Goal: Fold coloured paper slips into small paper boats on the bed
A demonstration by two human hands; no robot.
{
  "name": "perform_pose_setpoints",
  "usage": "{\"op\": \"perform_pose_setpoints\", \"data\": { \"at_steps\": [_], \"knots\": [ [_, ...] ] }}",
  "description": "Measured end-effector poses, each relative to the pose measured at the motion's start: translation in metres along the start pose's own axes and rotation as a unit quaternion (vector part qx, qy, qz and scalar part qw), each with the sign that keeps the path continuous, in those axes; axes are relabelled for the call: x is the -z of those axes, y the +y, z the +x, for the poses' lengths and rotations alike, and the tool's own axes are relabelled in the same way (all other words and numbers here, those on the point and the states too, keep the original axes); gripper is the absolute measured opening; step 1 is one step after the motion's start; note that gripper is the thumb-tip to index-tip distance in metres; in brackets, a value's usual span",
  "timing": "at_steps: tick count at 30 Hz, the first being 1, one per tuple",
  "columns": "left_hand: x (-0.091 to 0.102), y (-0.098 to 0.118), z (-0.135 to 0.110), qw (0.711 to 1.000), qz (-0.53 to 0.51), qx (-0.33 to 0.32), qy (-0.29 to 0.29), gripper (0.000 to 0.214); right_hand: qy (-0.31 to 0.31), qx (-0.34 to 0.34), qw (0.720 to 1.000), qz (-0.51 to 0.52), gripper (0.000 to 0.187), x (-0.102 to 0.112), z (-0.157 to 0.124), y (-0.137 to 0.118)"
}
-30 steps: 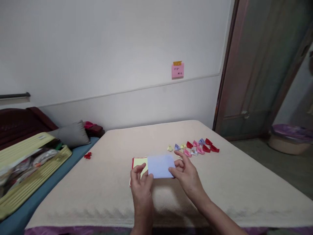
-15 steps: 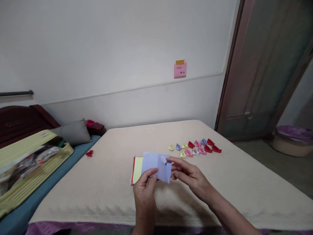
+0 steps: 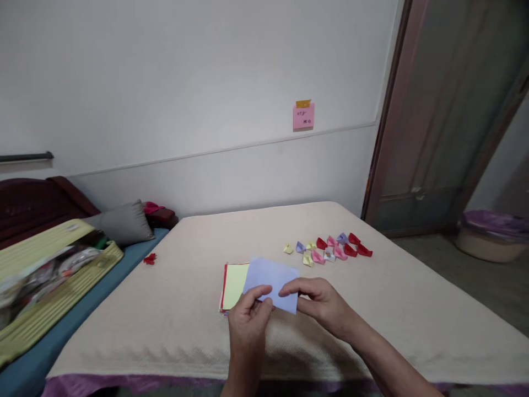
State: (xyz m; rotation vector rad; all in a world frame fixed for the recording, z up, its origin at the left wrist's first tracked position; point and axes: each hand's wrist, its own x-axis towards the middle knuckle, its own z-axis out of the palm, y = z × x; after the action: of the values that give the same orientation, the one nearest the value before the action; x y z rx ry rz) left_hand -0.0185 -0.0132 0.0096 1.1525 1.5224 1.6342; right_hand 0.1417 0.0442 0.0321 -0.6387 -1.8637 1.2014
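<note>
A lavender-blue sheet of paper [image 3: 271,275] is held up over the near part of the table, spread nearly flat. My left hand [image 3: 248,325] pinches its lower left edge between thumb and fingers. On the right edge, my right hand [image 3: 324,306] grips the sheet, forefinger on the front and thumb partly hidden below it. Behind and left of the sheet lies a stack of coloured paper [image 3: 236,280], pale yellow on top with red and white edges showing; the held sheet hides part of it.
Several small folded paper pieces [image 3: 340,252] in red, pink, yellow and blue sit in rows to the right on the cream-covered table [image 3: 198,342]. A small red item [image 3: 150,258] lies near the left edge. Beyond are a grey pillow [image 3: 128,223] and a lidded tub [image 3: 491,237].
The sheet's right part, bent and creased before, now lies flatter and reaches further right. My right hand has shifted slightly right and down, its fingers now on the sheet's right edge.
</note>
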Motion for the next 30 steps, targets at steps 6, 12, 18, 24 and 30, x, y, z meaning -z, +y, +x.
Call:
{"op": "perform_pose_setpoints", "data": {
  "at_steps": [6,12,18,24,30],
  "knots": [
    [0.004,0.003,-0.004,0.997,0.016,-0.049,-0.051,0.023,0.043,-0.031,0.996,0.074,0.012,0.004,0.001,0.011],
    [-0.003,0.005,-0.009,0.998,-0.034,-0.03,-0.044,0.027,0.086,-0.031,0.992,0.091,0.006,-0.001,0.001,0.007],
    [-0.016,0.007,-0.015,0.995,-0.096,0.005,-0.007,0.036,0.181,-0.068,0.972,0.13,0.016,-0.018,0.002,0.002],
    [-0.02,0.002,-0.014,0.998,-0.063,0.022,0.023,0.037,0.217,-0.076,0.965,0.126,0.019,-0.028,0.001,0.005],
    [-0.022,0.0,-0.016,0.996,-0.063,0.033,0.048,0.037,0.248,-0.087,0.957,0.121,0.019,-0.034,0.0,0.006]
  ]
}}
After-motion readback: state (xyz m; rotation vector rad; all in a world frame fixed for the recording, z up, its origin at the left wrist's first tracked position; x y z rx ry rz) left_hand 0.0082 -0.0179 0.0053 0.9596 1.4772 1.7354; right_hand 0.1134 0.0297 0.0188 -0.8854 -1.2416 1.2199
